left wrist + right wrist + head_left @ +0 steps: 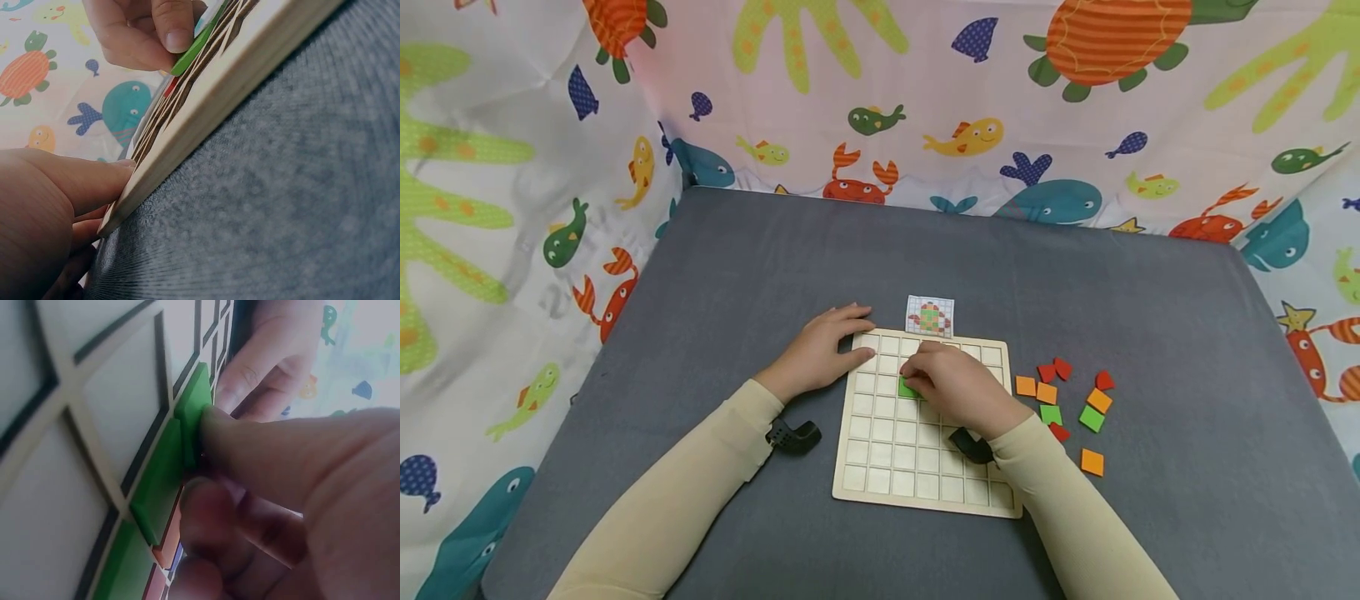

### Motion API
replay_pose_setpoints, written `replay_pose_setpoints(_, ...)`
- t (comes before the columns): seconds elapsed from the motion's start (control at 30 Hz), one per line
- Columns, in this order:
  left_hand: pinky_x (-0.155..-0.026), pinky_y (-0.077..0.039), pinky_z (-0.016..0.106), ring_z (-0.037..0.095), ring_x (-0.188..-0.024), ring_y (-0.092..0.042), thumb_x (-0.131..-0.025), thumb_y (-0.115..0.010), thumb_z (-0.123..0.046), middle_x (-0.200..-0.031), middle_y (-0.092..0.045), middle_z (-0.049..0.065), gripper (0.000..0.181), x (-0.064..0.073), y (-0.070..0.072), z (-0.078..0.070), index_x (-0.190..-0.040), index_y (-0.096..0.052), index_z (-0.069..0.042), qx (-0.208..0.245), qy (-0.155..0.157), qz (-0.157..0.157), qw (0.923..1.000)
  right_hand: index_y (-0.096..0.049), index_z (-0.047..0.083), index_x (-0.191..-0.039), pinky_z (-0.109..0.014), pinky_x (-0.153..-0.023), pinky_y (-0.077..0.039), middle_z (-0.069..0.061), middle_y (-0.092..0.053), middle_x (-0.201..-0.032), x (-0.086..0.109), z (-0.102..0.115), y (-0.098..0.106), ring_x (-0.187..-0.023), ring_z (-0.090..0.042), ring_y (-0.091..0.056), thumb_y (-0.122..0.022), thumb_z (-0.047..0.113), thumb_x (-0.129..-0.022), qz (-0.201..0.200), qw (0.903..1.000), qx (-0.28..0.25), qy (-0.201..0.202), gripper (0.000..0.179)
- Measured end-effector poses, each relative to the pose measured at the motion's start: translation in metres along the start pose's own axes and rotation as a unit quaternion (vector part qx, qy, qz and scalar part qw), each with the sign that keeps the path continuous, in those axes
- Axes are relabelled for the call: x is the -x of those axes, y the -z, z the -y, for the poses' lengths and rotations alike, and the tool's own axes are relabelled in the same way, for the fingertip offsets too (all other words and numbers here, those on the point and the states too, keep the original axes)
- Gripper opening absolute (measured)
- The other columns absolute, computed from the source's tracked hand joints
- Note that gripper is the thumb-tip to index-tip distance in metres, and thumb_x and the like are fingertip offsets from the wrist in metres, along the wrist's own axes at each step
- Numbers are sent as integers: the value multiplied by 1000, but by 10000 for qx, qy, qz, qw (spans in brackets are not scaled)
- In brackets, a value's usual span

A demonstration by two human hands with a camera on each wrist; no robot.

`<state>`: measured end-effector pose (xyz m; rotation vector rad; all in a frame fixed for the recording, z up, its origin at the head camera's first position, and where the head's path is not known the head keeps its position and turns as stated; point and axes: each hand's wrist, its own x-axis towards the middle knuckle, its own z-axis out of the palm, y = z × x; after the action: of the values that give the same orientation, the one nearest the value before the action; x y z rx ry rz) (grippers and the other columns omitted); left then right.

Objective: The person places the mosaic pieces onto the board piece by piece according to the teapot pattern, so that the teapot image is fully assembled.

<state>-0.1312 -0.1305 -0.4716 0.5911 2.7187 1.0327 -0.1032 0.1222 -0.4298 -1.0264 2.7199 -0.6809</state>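
Note:
A wooden grid board (925, 505) lies on the grey table. My left hand (820, 354) holds its far left corner, with the thumb (103, 178) on the rim and the fingers past the edge. Over the upper middle of the board, my right hand (962, 387) pinches a green square tile (195, 412) between thumb and fingers, tilted at a cell. Beside it in the right wrist view are another green tile (156, 484), a further green piece (119, 565) and an orange tile (167, 539). The right hand covers much of this area in the head view.
A small pattern card (930, 315) lies at the board's far edge. To the right are loose orange tiles (1092, 462), green tiles (1092, 418) and red pieces (1104, 381). A sea-animal curtain (910, 167) stands behind the table.

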Motion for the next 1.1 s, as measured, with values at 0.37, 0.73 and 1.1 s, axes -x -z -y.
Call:
replay_pose_setpoints(0.37,-132,-21,52,24,-159,-29,-104,-70,-35,-165,-44,3,49,1,0,-1,-147,-64,-14,42,66,24,10000,-81,8,-104,-29,-77,-61,2,-70,-95,3,-1,0,-83,-10,-66,-78,7,-96,-141,9998,103,121,9)
replay_pose_setpoints(0.73,-132,-21,54,25,-159,-29,-103,-71,-35,-166,-43,3,50,2,1,-1,-147,-63,-12,-14,81,40,10000,-82,14,-95,-29,-76,-59,6,-70,-90,5,-5,6,-81,-10,-63,-78,9,-95,11,9998,145,-102,6)
replay_pose_setpoints(1.1,-132,-21,53,25,-159,-29,-103,-71,-36,-165,-44,4,50,1,1,-4,-147,-64,-12,-12,83,29,10000,-81,12,-99,-32,-74,-60,4,-72,-91,20,-22,26,-82,-11,-65,-79,12,-96,37,9979,-16,-645,4)
